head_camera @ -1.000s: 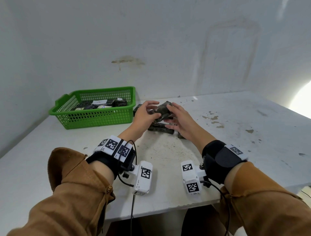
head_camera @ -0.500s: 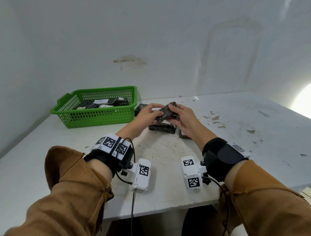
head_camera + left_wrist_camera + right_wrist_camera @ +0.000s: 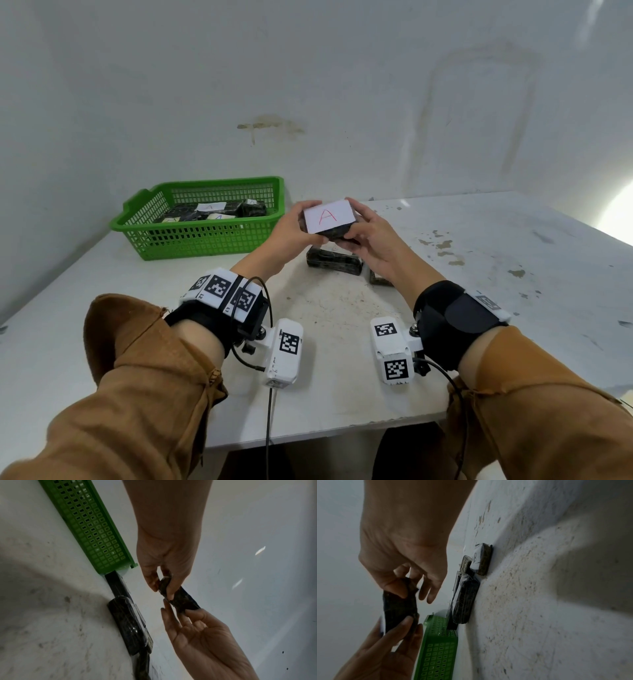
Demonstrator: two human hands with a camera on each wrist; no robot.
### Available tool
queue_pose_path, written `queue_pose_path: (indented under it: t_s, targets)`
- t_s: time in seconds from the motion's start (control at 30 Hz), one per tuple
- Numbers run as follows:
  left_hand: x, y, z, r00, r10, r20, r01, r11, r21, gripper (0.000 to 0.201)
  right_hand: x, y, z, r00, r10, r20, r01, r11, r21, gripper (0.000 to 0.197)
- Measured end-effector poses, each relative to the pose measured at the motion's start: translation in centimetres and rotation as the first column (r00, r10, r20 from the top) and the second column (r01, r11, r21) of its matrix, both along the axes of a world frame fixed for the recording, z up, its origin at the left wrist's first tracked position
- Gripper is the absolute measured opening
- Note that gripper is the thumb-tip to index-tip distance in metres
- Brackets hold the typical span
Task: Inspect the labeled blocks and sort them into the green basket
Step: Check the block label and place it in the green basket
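I hold one dark wrapped block above the table with both hands. Its white label, marked with a red A, faces me. My left hand pinches the block's left end and my right hand grips the right end. In the left wrist view my left hand pinches the block by its end. The right wrist view shows the right hand's thumb on the block. The green basket stands to the left and holds several labelled blocks.
Below my hands lie a dark block and part of another. One block on the table carries a B label. The white table is stained on the right. A wall stands close behind the table.
Both hands have turned the block over and raised it a little. Its white label with the red A now faces me, where before only dark wrapping showed.
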State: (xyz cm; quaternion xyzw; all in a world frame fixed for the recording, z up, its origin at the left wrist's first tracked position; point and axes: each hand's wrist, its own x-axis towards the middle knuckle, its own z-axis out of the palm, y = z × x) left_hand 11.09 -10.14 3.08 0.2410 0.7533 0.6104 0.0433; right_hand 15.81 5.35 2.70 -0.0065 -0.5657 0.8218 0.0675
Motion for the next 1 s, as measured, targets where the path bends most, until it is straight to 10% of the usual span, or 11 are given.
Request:
queue_pose_path:
  t_s: [0.27,0.67,0.87,1.0]
  targets:
    - [-0.9,-3.4,1.4,0.979,0.116,-0.166,-0.119,0.993,-0.009,0.059,-0.7,-2.5,1.4,0.988,0.067,0.14,-0.081,0.993,0.091,0.014]
    - [-4.8,-11.4,2.8,0.975,0.199,-0.099,-0.208,0.973,-0.096,0.073,-6.6,-9.1,7.4,0.958,-0.015,0.286,-0.179,0.749,0.638,0.008]
    - [-8.5,-17.0,1.5,0.921,0.379,-0.086,-0.385,0.861,-0.333,0.053,-10.2,-12.1,8.6,0.952,-0.086,0.295,-0.152,0.703,0.695,0.007]
    - [-10.1,-19.2,0.6,0.888,0.421,-0.185,-0.433,0.629,-0.646,0.056,-12.3,-13.9,8.0,0.949,-0.087,0.303,-0.168,0.674,0.719,0.005]
